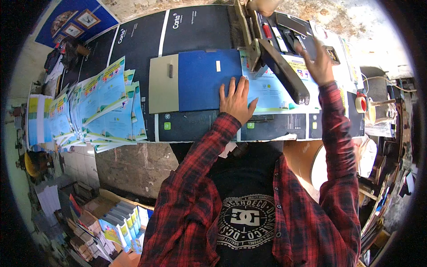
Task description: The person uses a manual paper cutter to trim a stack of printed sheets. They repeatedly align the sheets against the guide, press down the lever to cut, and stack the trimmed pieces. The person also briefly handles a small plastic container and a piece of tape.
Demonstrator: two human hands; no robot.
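Over the black tabletop (207, 33), the blue-and-grey board (195, 80) lies left of the dark lever (284, 73). My right hand (318, 64), blurred, has its fingers apart right of the lever; my left hand (235, 101) spreads its fingers over the board's near right corner.

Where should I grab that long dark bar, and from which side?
The long dark bar is probably best gripped around its near end, coming from the right, where the right hand is. That end juts toward the person, while the far end meets the frame, seemingly leaving less finger room.
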